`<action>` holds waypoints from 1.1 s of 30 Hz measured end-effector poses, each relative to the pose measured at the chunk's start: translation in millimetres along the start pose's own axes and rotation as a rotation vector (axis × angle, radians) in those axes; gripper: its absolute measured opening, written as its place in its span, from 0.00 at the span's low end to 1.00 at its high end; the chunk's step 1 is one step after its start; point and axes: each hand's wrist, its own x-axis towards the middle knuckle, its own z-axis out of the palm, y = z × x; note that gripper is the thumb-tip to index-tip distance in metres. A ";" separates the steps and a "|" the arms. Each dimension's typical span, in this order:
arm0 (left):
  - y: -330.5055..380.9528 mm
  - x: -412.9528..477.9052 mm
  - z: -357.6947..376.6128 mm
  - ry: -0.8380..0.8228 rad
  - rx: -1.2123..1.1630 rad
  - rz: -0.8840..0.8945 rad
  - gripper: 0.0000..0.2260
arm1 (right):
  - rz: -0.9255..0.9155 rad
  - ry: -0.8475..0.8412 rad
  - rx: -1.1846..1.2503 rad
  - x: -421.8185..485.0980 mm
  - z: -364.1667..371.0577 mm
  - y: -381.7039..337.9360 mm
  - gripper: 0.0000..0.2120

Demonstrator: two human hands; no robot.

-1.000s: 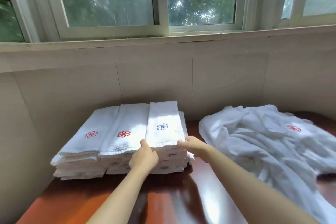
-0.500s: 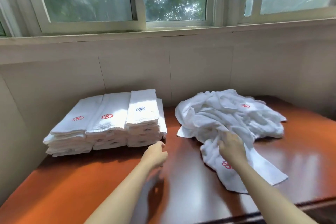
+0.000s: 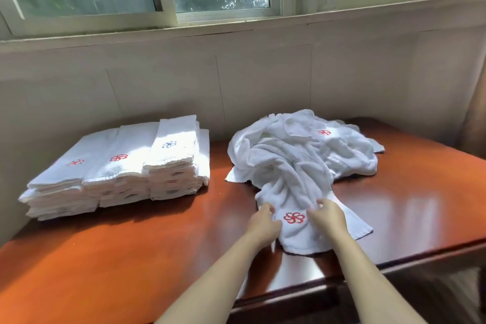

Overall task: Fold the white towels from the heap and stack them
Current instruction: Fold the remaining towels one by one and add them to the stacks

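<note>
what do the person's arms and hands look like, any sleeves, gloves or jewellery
Both forearms are bare up to the bottom edge of the picture, with no sleeve or cuff in view. The left hand and right hand wear no gloves. No watch, bracelet or ring shows on either. The fingers are slightly blurred, so the nails cannot be made out.

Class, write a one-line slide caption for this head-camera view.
Both hands, left hand and right hand, take a red-logo towel from the heap beside folded stacks.

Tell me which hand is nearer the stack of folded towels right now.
Left. The left hand rests on the near towel of the heap, on the side facing the folded stack. The right hand sits on the same towel, farther from the stack.
</note>
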 end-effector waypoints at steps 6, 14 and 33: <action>-6.0 2.3 -3.4 -0.004 -0.056 0.001 0.10 | 0.044 0.047 -0.220 1.3 3.4 -3.3 0.11; 0.2 3.6 -6.3 0.028 -0.200 -0.054 0.03 | -0.042 -0.006 0.277 -13.7 6.1 -19.7 0.18; -139.8 -39.1 -143.5 0.427 0.406 -0.251 0.13 | -0.509 -0.373 -0.247 -59.3 53.9 -51.0 0.07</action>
